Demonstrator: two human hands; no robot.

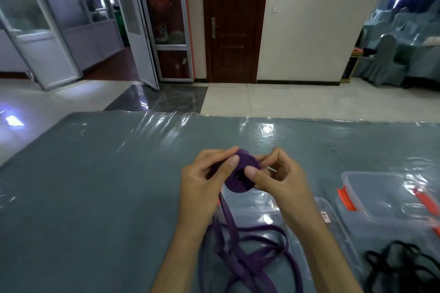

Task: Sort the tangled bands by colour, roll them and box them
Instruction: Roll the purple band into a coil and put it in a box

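Observation:
A purple band roll [240,175] is held above the table between both hands. My left hand [204,180] grips its left side, thumb on the face of the roll. My right hand [278,177] pinches its right edge with thumb and fingers. The loose purple band [247,252] hangs from the roll and lies in loops on the table near me. A tangle of black band [400,266] lies at the lower right. A clear plastic box [266,207] sits under my hands, partly hidden by them.
A second clear box with orange clips [381,195] stands at the right. The grey table [95,185] has a shiny plastic cover. Beyond its far edge are tiled floor, a brown door and covered chairs at the right.

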